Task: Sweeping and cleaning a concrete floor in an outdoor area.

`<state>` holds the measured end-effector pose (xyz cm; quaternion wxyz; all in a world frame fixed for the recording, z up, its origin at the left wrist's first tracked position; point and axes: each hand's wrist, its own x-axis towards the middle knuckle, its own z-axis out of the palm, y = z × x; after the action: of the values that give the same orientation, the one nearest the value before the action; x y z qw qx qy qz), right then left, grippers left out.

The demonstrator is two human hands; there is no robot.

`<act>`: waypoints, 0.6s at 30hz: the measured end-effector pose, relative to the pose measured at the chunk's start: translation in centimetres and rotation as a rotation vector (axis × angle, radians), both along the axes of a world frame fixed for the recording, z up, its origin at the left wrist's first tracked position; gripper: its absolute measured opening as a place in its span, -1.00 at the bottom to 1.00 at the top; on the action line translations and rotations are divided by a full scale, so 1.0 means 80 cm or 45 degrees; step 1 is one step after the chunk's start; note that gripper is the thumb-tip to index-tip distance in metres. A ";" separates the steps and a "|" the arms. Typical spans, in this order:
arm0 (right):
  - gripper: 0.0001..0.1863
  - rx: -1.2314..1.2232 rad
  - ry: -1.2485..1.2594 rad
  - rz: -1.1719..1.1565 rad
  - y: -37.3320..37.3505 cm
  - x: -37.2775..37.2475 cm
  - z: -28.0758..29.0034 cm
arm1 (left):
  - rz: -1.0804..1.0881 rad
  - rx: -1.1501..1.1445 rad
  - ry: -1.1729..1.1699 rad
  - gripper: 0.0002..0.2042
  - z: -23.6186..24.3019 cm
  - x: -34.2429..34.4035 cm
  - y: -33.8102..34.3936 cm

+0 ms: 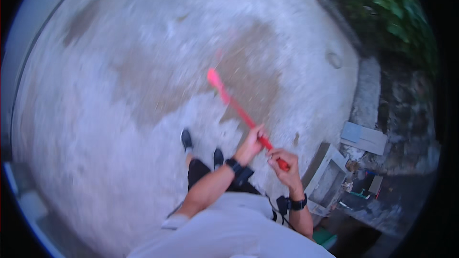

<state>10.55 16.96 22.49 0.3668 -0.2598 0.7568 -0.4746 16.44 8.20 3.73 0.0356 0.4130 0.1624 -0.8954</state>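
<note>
A long red pole (241, 113) with a bright pink head slants from my right side up and left over the concrete. Its head is blurred, so I cannot tell what kind of tool it is. My left hand (251, 144) is wrapped round the shaft partway along. Near the thick red butt end, my right hand (285, 168) grips the same pole. Under the pink head lies a brownish, damp-looking patch (251, 69) on the pale concrete floor (95, 162).
My shoes (186, 138) stand left of the pole. To the right are a grey basin-like block (325, 179), a flat board (370, 139) and scattered debris. Leafy plants (389, 9) grow behind a low kerb (340, 21) at the far right. A pale wall edge curves along the left.
</note>
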 end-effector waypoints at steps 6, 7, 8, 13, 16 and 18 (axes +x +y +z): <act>-0.99 0.351 -0.659 0.073 0.047 0.001 -0.034 | 0.070 0.391 -0.515 -0.83 -0.021 0.114 0.143; -0.94 0.391 -0.701 0.084 0.059 0.000 -0.052 | 0.072 0.392 -0.515 -0.83 -0.032 0.118 0.160; -0.94 0.393 -0.701 0.084 0.065 0.003 -0.065 | 0.069 0.448 -0.456 -0.83 -0.045 0.121 0.174; -0.90 0.366 -0.288 0.247 0.067 0.041 -0.080 | -0.220 0.087 -0.422 -0.80 -0.028 0.117 0.142; -0.89 0.334 -0.063 0.331 0.052 0.058 -0.088 | -0.067 0.303 -0.230 -0.75 -0.084 0.119 0.116; -0.87 0.170 0.145 0.429 0.019 0.036 -0.109 | -0.048 -0.227 -0.037 -0.71 -0.110 0.080 0.071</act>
<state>13.41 18.44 13.78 0.4140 -0.3844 0.7520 -0.3398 22.82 13.89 -5.08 0.0576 0.4242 0.0737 -0.9007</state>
